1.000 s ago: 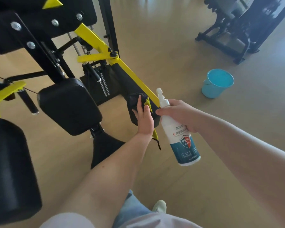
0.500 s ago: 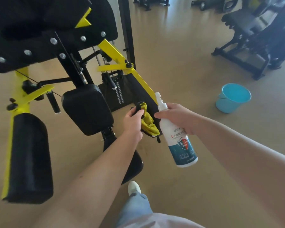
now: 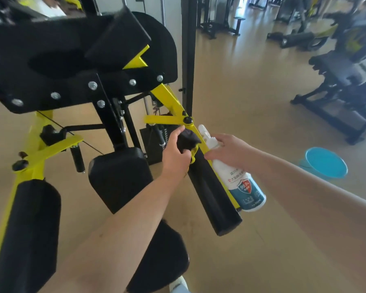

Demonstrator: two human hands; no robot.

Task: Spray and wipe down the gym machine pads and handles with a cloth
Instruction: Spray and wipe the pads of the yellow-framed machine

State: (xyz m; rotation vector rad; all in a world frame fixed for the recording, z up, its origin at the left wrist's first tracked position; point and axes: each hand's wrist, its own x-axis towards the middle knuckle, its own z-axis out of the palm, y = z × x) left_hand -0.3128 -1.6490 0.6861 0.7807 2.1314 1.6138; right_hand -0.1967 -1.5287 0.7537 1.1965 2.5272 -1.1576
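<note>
Seemed mid-wipe: clutched bunched dark-and-yellow cloth (image 3: pixel 189 139) in left hand (image 3: pixel 176 154) at upper end of long black roller pad (image 3: pixel 212 196); gripped white blue-labelled spray bottle (image 3: pixel 242 186) in right hand (image 3: pixel 227 151) just beside it. Next, probably called for sweeping cloth down pad.

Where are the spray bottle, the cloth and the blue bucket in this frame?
spray bottle (image 3: pixel 244 188): head view, on its printed label.
cloth (image 3: pixel 188 138): head view, on the dark bunched part.
blue bucket (image 3: pixel 306 159): head view, on its left rim.
</note>
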